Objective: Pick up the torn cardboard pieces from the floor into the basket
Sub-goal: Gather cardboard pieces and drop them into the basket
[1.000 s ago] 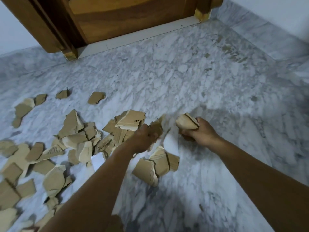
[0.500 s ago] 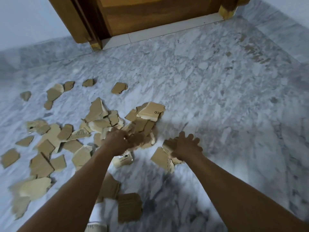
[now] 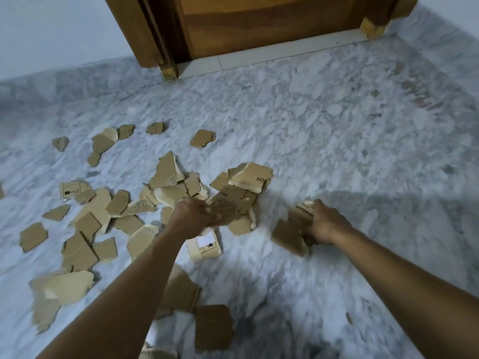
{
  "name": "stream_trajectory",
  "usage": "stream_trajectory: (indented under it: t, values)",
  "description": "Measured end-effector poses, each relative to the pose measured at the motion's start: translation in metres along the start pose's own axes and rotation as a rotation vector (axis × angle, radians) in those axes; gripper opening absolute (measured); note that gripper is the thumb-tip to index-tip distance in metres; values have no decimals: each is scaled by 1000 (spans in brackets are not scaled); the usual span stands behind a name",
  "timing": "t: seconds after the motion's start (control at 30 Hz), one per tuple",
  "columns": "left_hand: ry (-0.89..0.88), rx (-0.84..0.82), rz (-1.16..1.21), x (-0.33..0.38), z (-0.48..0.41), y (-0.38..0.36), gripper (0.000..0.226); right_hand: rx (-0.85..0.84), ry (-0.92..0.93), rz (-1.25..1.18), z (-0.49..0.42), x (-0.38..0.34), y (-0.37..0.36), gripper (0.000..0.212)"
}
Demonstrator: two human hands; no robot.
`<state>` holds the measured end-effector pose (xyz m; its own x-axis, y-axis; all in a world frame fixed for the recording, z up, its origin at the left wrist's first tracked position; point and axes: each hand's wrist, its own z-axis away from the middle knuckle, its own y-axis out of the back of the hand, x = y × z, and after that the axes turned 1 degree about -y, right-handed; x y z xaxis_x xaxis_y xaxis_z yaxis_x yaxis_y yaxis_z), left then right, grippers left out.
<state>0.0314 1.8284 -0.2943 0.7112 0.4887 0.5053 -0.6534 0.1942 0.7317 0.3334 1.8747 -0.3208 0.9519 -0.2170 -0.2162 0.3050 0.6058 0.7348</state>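
Head view: both hands down at the cardboard, basket not in frame.
Nearest me, loose cardboard pieces (image 3: pixel 213 327) lie on the floor (image 3: pixel 311 294) between my forearms, and a labelled piece (image 3: pixel 204 246) sits just under my left wrist. My left hand (image 3: pixel 193 215) is curled into the near edge of the main pile (image 3: pixel 178 187); the fingers are blurred, so I can't tell if it's clamped on anything. My right hand (image 3: pixel 325 224) grips a stack (image 3: pixel 293 229) of pieces, apart from the pile and to its right. The pile runs left and away from both hands, so left is nearer. Beyond it are stray scraps (image 3: pixel 202 138), then the door (image 3: pixel 259 27). Next grab, I'd guess: left hand, straight ahead.
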Motion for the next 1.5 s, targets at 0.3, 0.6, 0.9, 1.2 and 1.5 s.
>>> stream_trajectory:
  t: [0.3,0.6,0.9,1.2,1.5]
  values:
    - [-196,-243,-270,88,-70,7,46,135,80,11,-1,-6,57,63]
    - [-110,-1,-493,87,-108,-74,77,4,23,9,-20,28,7,56]
    - [-153,114,-64,94,-98,-72,74,30,52,-197,-18,48,3,54]
    - [-101,64,432,105,-60,-18,26,381,109,-459,8,53,46,55]
    - [-258,-509,-207,65,-24,-14,32,116,-72,-45,17,6,77,54]
